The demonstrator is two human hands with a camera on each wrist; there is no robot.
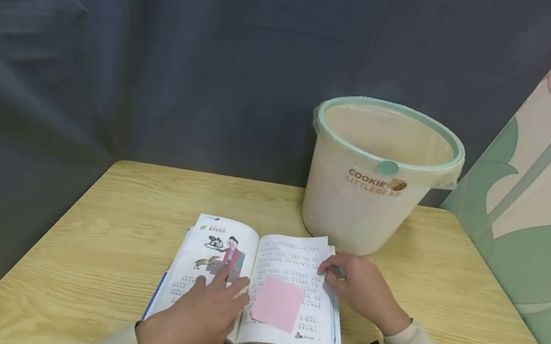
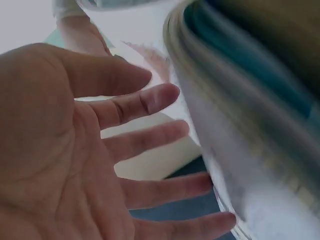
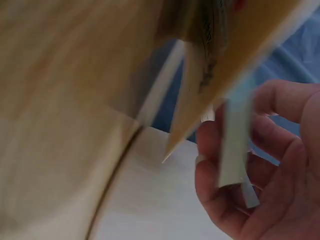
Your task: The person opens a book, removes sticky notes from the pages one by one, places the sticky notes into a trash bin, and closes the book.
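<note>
An open book (image 1: 290, 255) with printed text and a colour picture lies on the wooden table. A square pink paper note (image 1: 278, 304) lies on its right page. My left hand (image 1: 207, 308) rests on the left page, its spread fingers reaching toward the centre fold; the left wrist view shows the fingers (image 2: 155, 192) nearly straight with an empty palm. At the right page's outer edge, my right hand (image 1: 362, 285) has its fingers curled. In the right wrist view, those fingers hold a pale greenish strip (image 3: 235, 145), blurred, beside the page edges.
Behind the book to the right stands a large white bucket (image 1: 354, 206) with a green rim and a thin bag liner. A dark curtain (image 1: 217, 60) hangs behind the table (image 1: 105, 231). A wall with a tulip picture (image 1: 534, 229) is at the right.
</note>
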